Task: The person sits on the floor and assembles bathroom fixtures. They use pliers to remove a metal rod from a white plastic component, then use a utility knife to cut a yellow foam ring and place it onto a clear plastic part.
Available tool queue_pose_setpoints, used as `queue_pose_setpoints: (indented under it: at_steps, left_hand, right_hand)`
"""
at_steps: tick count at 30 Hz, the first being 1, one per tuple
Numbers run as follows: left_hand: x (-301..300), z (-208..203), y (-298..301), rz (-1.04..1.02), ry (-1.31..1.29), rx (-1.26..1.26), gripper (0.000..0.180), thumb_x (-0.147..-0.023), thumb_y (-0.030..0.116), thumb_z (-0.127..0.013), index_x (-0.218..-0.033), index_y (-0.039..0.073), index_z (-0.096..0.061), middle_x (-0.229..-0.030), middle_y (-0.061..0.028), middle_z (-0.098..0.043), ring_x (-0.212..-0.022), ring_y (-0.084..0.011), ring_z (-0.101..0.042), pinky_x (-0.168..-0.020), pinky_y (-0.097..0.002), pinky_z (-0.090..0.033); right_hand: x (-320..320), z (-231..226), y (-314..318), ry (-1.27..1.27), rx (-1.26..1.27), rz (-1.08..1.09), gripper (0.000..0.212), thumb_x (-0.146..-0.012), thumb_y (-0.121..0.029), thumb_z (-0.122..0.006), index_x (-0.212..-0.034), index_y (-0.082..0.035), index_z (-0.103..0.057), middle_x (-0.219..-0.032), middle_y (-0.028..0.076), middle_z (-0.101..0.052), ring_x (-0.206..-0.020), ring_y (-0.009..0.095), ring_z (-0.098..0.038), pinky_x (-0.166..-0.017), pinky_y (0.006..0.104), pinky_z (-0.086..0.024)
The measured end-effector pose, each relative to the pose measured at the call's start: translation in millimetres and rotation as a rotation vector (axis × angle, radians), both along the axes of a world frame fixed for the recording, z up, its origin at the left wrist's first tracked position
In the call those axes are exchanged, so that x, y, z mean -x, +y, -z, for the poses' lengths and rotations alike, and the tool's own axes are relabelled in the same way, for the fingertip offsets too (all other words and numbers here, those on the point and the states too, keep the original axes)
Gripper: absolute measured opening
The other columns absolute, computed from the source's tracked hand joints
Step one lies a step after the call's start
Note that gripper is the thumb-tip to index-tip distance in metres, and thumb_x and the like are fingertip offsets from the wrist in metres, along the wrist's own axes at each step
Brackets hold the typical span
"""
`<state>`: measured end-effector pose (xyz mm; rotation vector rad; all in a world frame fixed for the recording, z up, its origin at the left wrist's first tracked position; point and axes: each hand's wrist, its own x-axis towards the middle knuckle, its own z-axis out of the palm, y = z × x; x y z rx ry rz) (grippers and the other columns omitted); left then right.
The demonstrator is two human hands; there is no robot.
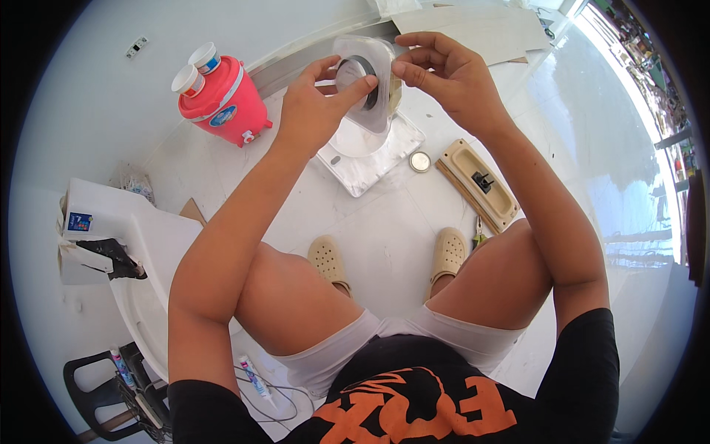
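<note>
Both hands hold up a translucent whitish plastic piece (383, 55) with rounded corners and a dark ring (372, 92) around a round middle; its exact kind I cannot make out. My left hand (318, 103) grips its left side, thumb on the ring and fingers behind. At its right edge, my right hand (444, 74) pinches with thumb and forefinger, the other fingers loosely curled. Something yellowish shows behind the piece near my right fingertips. Below it on the floor lies a white square panel (362, 174) with rounded corners, partly hidden by the held piece.
A small round tin (420, 162) and a beige tray-like part (473, 174) with a black fitting lie to the right, near green-handled pliers (479, 235). At left stand a red drink cooler (233, 103) topped by two tubs and a white ceramic fixture (148, 229). A sealant tube (255, 376) lies lower left.
</note>
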<state>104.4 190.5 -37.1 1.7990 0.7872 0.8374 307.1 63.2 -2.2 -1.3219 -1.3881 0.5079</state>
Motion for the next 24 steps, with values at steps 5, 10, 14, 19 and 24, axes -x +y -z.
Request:
queue_pose_setpoints:
  at_steps: [5,10,14,19,24]
  left_hand:
    - [0.4,1.4,-0.5,0.018,-0.027,-0.081,0.096,-0.079,0.055,-0.091,-0.145,-0.007,-0.058,-0.131,-0.0202,-0.067,-0.11,-0.0278,-0.072,-0.087,-0.0373,-0.062]
    - [-3.3,0.0,-4.5,0.08,-0.036,0.148,0.094,-0.08,0.05,-0.092,-0.147,-0.007,-0.057,-0.129,-0.0195,-0.066,-0.106,-0.0272,-0.073,-0.086,-0.0346,-0.062]
    - [-8.0,-3.2,-5.9,0.068,-0.017,0.246,0.091,-0.081,0.047,-0.091,-0.146,-0.007,-0.057,-0.128,-0.0198,-0.067,-0.104,-0.026,-0.073,-0.086,-0.0331,-0.062]
    - [-11.2,-2.8,-11.2,0.107,-0.052,0.296,0.085,-0.086,0.041,-0.089,-0.145,-0.011,-0.056,-0.121,-0.0187,-0.069,-0.106,-0.0249,-0.072,-0.088,-0.0345,-0.063]
    - [-9.8,-4.2,-5.9,0.073,-0.171,0.323,0.082,-0.085,0.041,-0.09,-0.139,-0.012,-0.057,-0.122,-0.0201,-0.069,-0.105,-0.025,-0.073,-0.09,-0.0364,-0.064]
  right_hand:
    - [-7.8,0.3,2.1,0.022,0.036,-0.104,0.043,-0.105,-0.021,-0.071,-0.14,0.0,-0.059,-0.117,0.009,-0.072,-0.107,0.016,-0.068,-0.093,0.0341,-0.059]
    - [-7.6,1.5,-0.4,-0.037,-0.012,-0.019,0.047,-0.1,-0.029,-0.078,-0.137,-0.002,-0.067,-0.112,0.008,-0.076,-0.103,0.016,-0.071,-0.094,0.0332,-0.058]
    - [-8.9,5.4,2.1,0.045,0.005,-0.072,0.044,-0.104,-0.029,-0.074,-0.137,-0.001,-0.065,-0.111,0.007,-0.074,-0.103,0.015,-0.069,-0.093,0.033,-0.057]
    - [-15.8,10.1,2.6,0.046,-0.001,-0.093,0.041,-0.107,-0.028,-0.07,-0.137,-0.001,-0.064,-0.113,0.007,-0.074,-0.102,0.015,-0.068,-0.094,0.0332,-0.056]
    - [-19.0,8.2,9.5,0.329,0.046,-0.097,0.061,-0.103,-0.032,-0.074,-0.146,0.004,-0.049,-0.124,0.015,-0.067,-0.114,0.019,-0.065,-0.094,0.0355,-0.058]
